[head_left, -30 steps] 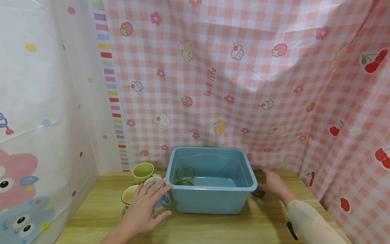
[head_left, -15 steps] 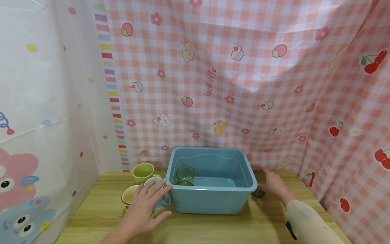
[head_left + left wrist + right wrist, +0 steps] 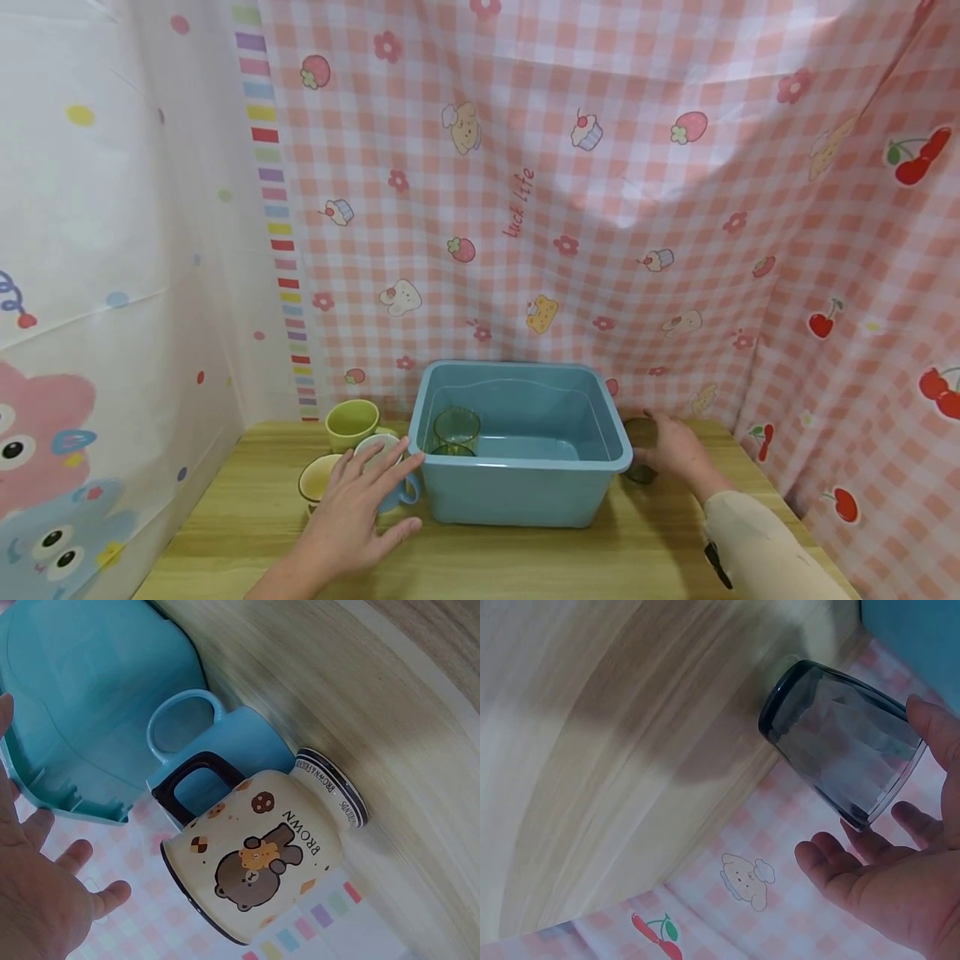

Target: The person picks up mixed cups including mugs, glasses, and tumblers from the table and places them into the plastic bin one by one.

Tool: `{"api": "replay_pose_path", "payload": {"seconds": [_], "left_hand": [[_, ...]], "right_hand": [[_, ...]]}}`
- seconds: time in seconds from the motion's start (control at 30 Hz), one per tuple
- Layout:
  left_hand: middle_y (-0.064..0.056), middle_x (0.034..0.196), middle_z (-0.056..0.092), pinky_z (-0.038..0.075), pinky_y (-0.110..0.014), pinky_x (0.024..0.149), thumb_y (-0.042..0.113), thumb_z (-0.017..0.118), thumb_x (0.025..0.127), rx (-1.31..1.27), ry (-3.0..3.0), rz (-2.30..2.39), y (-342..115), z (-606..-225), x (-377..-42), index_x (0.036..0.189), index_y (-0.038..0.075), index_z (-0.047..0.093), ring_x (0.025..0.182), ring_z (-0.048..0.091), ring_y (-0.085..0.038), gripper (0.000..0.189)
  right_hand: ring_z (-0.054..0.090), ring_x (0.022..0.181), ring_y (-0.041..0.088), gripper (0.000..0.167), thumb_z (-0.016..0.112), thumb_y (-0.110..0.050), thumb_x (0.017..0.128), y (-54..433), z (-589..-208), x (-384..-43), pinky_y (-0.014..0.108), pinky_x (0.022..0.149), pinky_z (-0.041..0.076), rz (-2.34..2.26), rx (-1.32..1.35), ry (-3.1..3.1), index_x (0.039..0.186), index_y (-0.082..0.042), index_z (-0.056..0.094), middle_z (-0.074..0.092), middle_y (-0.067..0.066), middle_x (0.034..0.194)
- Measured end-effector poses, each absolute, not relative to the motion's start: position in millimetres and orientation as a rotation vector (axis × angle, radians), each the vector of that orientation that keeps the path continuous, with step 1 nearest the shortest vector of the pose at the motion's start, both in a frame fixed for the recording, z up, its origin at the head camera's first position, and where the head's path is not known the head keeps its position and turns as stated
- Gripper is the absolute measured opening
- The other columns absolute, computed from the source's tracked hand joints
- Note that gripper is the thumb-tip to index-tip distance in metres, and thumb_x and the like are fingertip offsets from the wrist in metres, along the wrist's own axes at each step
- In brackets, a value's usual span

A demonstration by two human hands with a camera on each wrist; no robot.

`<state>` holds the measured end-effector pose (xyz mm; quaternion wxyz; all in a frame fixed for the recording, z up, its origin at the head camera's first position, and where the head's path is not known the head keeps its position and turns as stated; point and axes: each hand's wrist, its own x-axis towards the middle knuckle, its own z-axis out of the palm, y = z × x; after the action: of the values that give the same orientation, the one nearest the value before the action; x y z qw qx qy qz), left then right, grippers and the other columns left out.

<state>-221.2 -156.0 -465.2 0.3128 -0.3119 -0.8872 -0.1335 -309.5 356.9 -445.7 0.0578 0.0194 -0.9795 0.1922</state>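
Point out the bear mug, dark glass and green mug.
Bear mug (image 3: 259,855), left wrist view, printed side.
Dark glass (image 3: 840,742), right wrist view, side wall.
Green mug (image 3: 352,422), head view, inside surface.

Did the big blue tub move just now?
No. In the head view, the blue tub sits in the same spot against the pink checked cloth behind it, shifted neither left nor right.

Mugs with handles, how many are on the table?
3, all left of the bin: a green mug at the back, a blue mug beside the bin, and a cream bear mug leftmost. The left hand partly covers some; others may be hidden.
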Motion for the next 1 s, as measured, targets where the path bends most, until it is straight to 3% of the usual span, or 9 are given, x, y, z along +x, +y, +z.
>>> {"api": "replay_pose_path", "payload": {"seconds": [0.6,1.0], "left_hand": [[-0.004,0.161,0.057,0.044,-0.078,0.106,0.066,0.071,0.094,-0.826,-2.333,-0.364,-156,-466,-221,0.157,0.032,0.054,0.141,0.056,-0.043,0.073],[-0.003,0.162,0.056,0.044,-0.077,0.106,0.061,0.076,0.091,-0.817,-2.331,-0.371,-155,-467,-221,0.158,0.032,0.054,0.142,0.056,-0.043,0.076]], "right_hand": [[0.055,0.128,0.064,0.092,0.082,-0.034,0.092,367,-421,-304,0.070,0.101,0.051,0.573,0.066,-2.943,0.159,0.010,0.037,0.051,0.044,0.148],[0.060,0.119,0.064,0.095,0.080,-0.039,0.095,372,-390,-299,0.069,0.091,0.055,0.575,0.034,-2.933,0.161,0.009,0.032,0.056,0.047,0.139]]}}
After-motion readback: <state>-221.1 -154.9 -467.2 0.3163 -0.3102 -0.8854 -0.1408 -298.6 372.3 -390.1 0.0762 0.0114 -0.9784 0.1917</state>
